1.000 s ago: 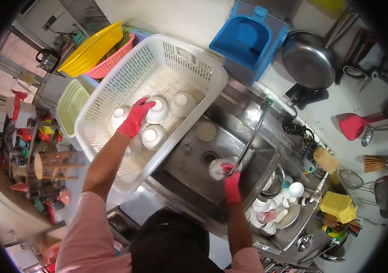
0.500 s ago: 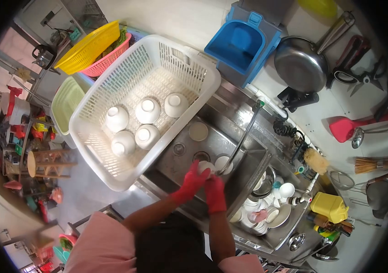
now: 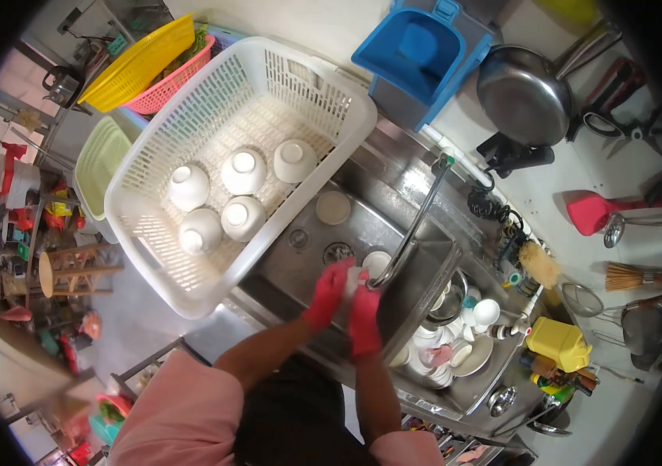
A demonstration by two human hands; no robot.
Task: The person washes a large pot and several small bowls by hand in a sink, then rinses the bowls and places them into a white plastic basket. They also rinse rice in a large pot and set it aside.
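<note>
Both hands wear red rubber gloves and are over the left sink basin (image 3: 276,268). My left hand (image 3: 331,293) is closed on one side of a white bowl (image 3: 352,284), and my right hand (image 3: 363,314) grips its other side. The bowl is tilted almost edge-on, slightly blurred and partly hidden by the gloves. Right above it is the outlet of the long metal faucet (image 3: 418,221). A second white bowl (image 3: 377,262) sits in the basin just beyond my right hand. Farther back lies another round white bowl (image 3: 333,207).
A large white plastic basket (image 3: 168,291) with several upturned white bowls stands left of the basin. The right basin holds piled dishes (image 3: 455,353). A blue bin (image 3: 424,70), hanging pan (image 3: 525,93) and yellow jug (image 3: 556,344) line the wall side.
The bowl in my hands has turned from face-up to tilted on edge, and both hands have shifted slightly under the faucet. The whole view has moved a little.
</note>
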